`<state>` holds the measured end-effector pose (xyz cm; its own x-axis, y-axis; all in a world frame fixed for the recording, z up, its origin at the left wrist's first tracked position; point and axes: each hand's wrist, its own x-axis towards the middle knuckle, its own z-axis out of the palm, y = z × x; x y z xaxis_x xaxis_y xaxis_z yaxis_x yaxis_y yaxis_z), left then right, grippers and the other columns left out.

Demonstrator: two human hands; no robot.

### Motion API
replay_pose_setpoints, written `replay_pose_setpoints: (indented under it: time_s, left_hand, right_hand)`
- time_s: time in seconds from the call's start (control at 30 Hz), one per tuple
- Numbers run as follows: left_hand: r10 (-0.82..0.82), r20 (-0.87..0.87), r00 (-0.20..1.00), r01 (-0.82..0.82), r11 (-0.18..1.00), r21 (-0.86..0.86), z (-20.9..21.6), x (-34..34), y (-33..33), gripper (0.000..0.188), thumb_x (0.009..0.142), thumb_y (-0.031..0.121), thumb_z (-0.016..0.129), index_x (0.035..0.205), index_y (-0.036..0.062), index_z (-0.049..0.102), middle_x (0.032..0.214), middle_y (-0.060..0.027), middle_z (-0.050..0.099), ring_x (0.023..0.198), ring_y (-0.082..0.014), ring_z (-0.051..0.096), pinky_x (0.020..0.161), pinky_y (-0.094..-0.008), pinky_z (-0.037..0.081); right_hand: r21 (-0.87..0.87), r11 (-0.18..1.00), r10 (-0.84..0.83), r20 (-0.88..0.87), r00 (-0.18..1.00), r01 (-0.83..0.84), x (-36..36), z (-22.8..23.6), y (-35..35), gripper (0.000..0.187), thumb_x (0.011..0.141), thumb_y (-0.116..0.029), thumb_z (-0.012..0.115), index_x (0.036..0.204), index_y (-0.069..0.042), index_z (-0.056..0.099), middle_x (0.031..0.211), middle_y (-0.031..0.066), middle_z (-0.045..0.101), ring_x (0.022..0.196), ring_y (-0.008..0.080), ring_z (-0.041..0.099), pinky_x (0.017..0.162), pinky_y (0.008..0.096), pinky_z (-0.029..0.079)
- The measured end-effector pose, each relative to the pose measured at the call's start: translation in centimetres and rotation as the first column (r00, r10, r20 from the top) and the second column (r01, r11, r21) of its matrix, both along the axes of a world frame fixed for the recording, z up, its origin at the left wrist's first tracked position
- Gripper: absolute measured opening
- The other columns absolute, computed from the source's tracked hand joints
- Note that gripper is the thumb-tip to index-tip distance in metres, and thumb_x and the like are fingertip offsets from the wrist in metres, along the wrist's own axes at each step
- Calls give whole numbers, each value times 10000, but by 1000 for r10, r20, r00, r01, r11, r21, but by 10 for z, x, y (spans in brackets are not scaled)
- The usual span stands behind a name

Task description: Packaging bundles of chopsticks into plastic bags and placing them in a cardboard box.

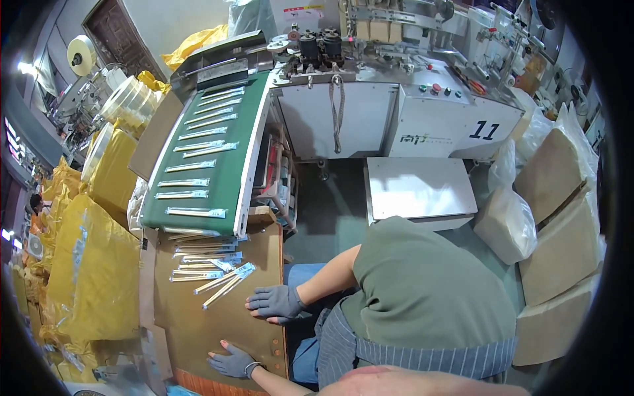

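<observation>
My left hand (232, 361), in a grey fingerless glove with a band at the wrist, lies flat on the brown tabletop (191, 323) near its front edge. Higher up, at the table's right edge, rests my right hand (275, 303) in a matching glove, fingers stretched out. Neither holds anything. Just beyond the right hand, apart from its fingertips, lies a loose pile of wrapped chopsticks (228, 284), pale sticks in clear sleeves with blue printing. More chopstick packets (196, 212) lie crosswise in a row on the green conveyor belt (224, 158), whose low end meets the table.
A white packing machine (337, 119) with buttons stands at the back. Yellow bags (96, 270) crowd the left side. Right of me are brown cartons (561, 244) and a clear plastic bag (505, 228). A low white box (422, 188) sits on the floor.
</observation>
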<state>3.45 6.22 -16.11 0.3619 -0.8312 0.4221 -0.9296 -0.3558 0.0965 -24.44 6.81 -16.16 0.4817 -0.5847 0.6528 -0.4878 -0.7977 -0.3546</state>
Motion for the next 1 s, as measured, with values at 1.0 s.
replay_pose_setpoints:
  time_s: [1.0]
  left_hand:
    - [-30,-62,998,31,999,19,23,-15,7,696,882,576,495,1243,-18,521,1305,-265,483,1195,-408,472,1009,-490,371]
  right_hand:
    - [116,989,88,68,994,-96,-2,2,-8,460,787,-318,549,1168,-60,531,1266,213,484,1186,380,460,978,501,373]
